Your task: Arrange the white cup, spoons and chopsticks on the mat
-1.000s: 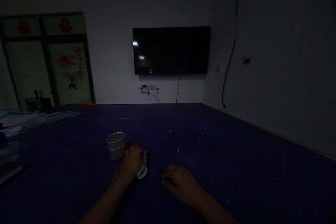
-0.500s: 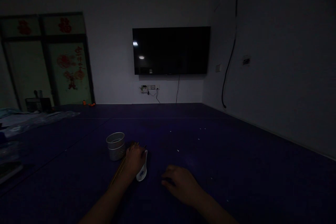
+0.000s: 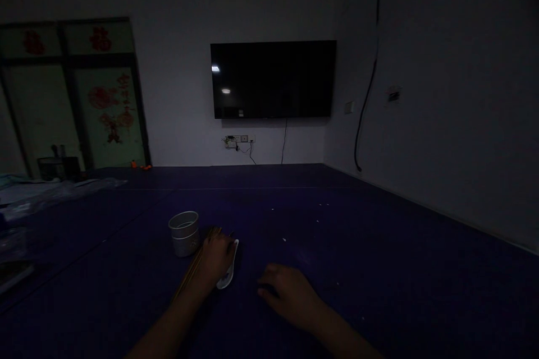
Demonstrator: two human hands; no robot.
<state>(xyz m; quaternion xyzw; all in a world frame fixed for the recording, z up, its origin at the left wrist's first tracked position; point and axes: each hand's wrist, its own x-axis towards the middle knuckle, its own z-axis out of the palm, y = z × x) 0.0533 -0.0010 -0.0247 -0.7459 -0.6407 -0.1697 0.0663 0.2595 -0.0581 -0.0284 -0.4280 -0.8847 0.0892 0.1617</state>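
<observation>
My left hand point(image 3: 217, 258) is closed at the handle of a white soup spoon point(image 3: 226, 279), which lies tilted beneath its right side. A bundle of thin brown chopsticks point(image 3: 188, 277) lies along the left of the same hand, partly hidden under it. Just left of these stands an upright silver metal cup point(image 3: 184, 242), its inside visibly bare near the rim. To the right, my right hand point(image 3: 288, 291) hovers or rests over the table with loosely bent fingers. A gap shows between its thumb and forefinger, with nothing in it.
Small white scraps point(image 3: 284, 240) dot the dark blue tabletop point(image 3: 379, 269). Clear plastic wrap point(image 3: 63, 195) and a flat dark object point(image 3: 14, 276) lie at left. Small orange items point(image 3: 145, 168) sit at the far edge. A television point(image 3: 273, 79) hangs on the wall.
The spoon has tipped slightly onto its side at my left hand, so its bowl looks narrower. My right hand has hardly moved. The whole view has shifted a little.
</observation>
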